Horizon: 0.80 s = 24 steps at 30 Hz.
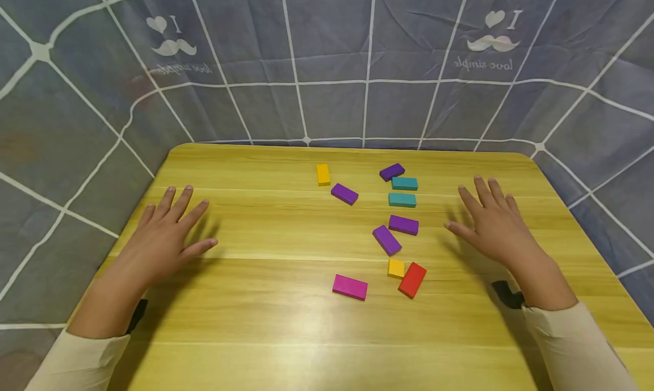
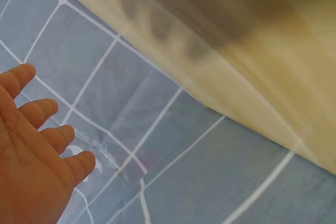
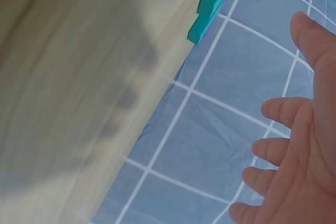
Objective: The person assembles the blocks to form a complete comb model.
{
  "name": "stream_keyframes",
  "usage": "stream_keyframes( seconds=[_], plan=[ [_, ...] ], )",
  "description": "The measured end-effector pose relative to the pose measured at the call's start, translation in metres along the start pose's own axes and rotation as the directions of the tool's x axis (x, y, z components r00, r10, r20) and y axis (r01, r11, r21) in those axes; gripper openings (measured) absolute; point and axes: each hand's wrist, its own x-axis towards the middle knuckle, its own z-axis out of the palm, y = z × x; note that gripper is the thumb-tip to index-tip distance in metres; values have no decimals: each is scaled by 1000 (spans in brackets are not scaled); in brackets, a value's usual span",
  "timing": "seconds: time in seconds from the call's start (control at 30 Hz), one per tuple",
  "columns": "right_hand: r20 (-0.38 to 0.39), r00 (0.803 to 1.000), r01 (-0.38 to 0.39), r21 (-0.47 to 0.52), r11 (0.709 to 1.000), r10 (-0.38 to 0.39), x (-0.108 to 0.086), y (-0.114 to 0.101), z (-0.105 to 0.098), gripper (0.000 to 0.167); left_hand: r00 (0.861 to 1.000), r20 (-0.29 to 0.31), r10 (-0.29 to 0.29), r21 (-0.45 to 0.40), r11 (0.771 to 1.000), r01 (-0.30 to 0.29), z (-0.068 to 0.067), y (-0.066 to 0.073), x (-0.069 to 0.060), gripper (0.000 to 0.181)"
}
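Observation:
My left hand [image 1: 166,235] hovers over the table's left side with fingers spread, holding nothing. My right hand [image 1: 495,223] is spread the same way on the right, its palm bare in the right wrist view. Between them lie several small blocks. Nearest the right hand are a purple block [image 1: 403,225], two teal blocks [image 1: 402,200] and another purple block [image 1: 386,240]. A red block [image 1: 412,280] touches or nearly touches a short yellow block [image 1: 395,268]. A magenta block [image 1: 349,287] lies toward the front. Farther back are a yellow block [image 1: 323,175] and purple blocks [image 1: 344,194].
The wooden table [image 1: 255,317] has rounded far corners. A grey-blue curtain [image 1: 332,56] with white grid lines and printed moustaches hangs behind it and along both sides. Dark bands [image 1: 507,294] show at the wrists, by the light sleeves [image 1: 577,345].

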Motion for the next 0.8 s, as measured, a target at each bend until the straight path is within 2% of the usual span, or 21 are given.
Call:
stream_keyframes(
  seconds=[0.2,0.4,0.8],
  plan=[
    [-8,999,36,-25,999,-37,15,-8,-1,87,1000,4,24,15,1000,-24,-4,8,11,82],
    [25,998,58,-30,998,-57,29,-21,-4,86,999,22,46,24,999,-46,-5,19,23,81],
    [55,989,142,-45,989,-140,53,-45,-4,86,991,31,127,26,991,-128,-6,41,52,80]
  ],
)
